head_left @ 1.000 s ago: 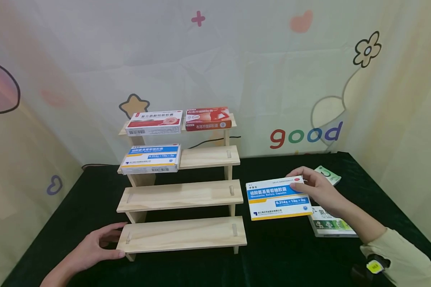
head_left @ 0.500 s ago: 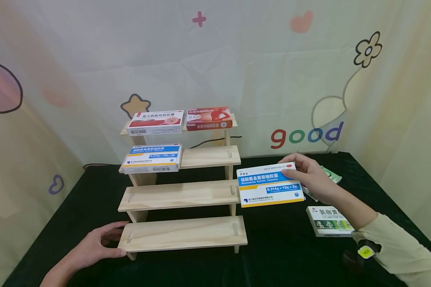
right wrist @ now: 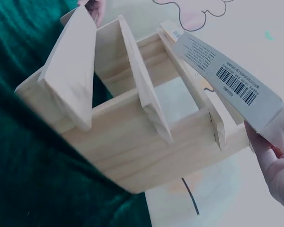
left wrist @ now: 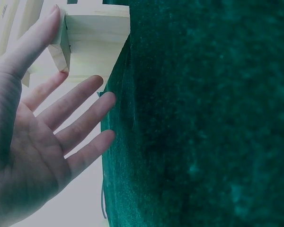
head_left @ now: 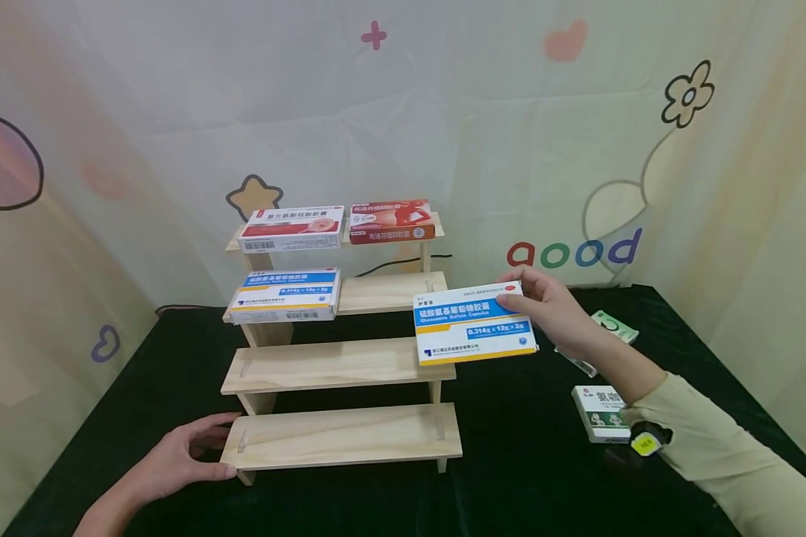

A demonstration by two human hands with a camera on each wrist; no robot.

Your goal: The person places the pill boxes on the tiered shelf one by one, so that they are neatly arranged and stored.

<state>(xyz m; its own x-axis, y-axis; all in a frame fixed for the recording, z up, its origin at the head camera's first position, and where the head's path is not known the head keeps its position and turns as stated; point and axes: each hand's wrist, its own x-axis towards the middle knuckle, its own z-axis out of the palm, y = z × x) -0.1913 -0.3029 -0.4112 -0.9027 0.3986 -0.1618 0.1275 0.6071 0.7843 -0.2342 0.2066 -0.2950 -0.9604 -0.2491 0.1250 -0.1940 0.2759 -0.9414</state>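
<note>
A medicine box point(head_left: 475, 324), white with blue and yellow bands, is held up by my right hand point(head_left: 564, 317). Thumb and fingers pinch its upper right corner. The box hangs in front of the right ends of the middle shelves, and its barcode side point(right wrist: 236, 84) shows in the right wrist view. A wooden stepped rack point(head_left: 342, 440) stands at the centre left. My left hand point(head_left: 177, 459) grips the left end of its lowest board between thumb and index finger; the other fingers spread loosely in the left wrist view. A matching blue-and-white box point(head_left: 285, 295) lies on the second shelf from the top.
On the top shelf lie a white-and-red box point(head_left: 292, 229) and a red box point(head_left: 392, 221). To the right, a white-and-green box point(head_left: 601, 414) and a green box point(head_left: 614, 326) lie on the dark green cloth point(head_left: 510, 477). A printed curtain point(head_left: 443, 134) hangs behind.
My right hand has carried the blue-and-white medicine box left and upward, from beside the rack to in front of its right side. The left hand keeps its place on the lowest board.
</note>
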